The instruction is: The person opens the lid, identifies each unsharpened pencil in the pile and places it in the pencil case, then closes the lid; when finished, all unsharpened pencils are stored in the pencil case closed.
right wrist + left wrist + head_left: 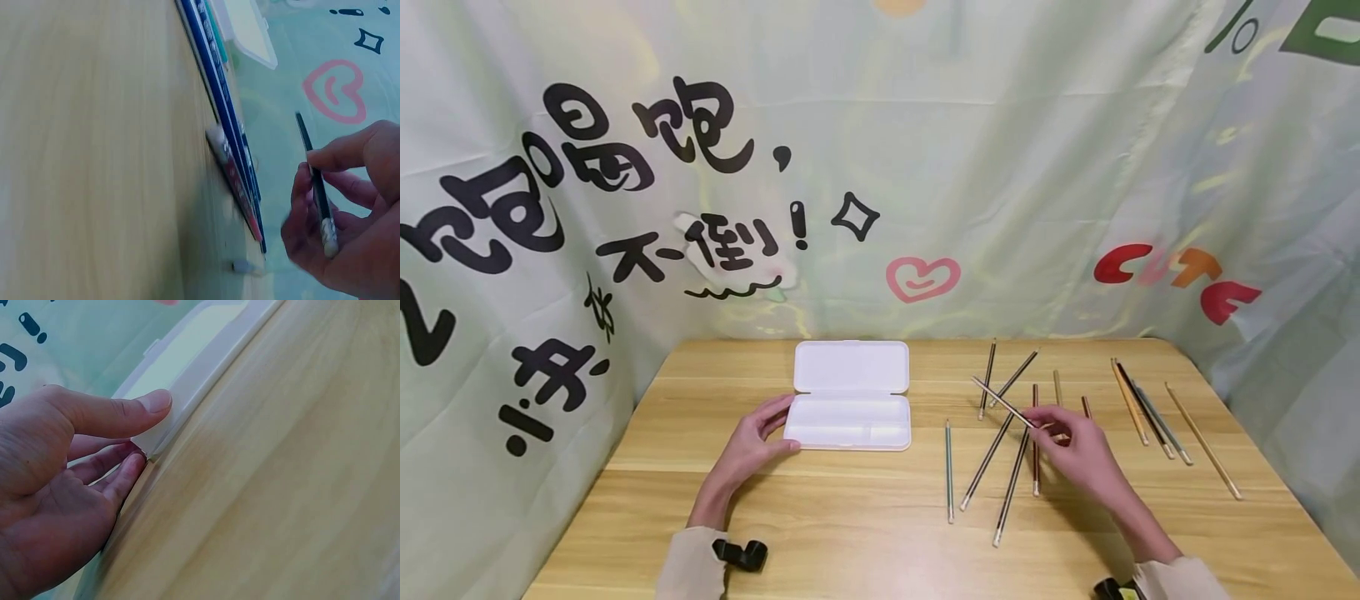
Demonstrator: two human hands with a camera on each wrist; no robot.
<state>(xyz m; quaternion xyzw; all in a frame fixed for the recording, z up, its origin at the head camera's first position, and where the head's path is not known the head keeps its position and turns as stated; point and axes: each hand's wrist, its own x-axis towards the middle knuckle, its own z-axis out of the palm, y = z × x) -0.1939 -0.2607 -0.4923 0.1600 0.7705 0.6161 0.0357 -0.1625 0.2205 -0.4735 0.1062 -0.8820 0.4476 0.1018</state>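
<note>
A white pencil case [831, 410] lies with its lid [852, 365] raised at the back of the table; its lower half has shallow compartments. My left hand [755, 436] grips the case's left end. In the left wrist view the thumb lies over the rim and the fingers meet the side near the corner. Over the pencils on the right, my right hand [1078, 446] pinches a dark pencil [319, 194] between thumb and fingers. Its eraser end points back towards the palm, while the other end slants up to the left.
Below and around my right hand, several pencils lie scattered, including a teal one [949, 475] and a dark red one [1036, 454]. Farther right are a yellow-orange pencil [1130, 402] and a tan one [1204, 442]. A printed cloth [1000, 183] hangs behind the wooden table [850, 517].
</note>
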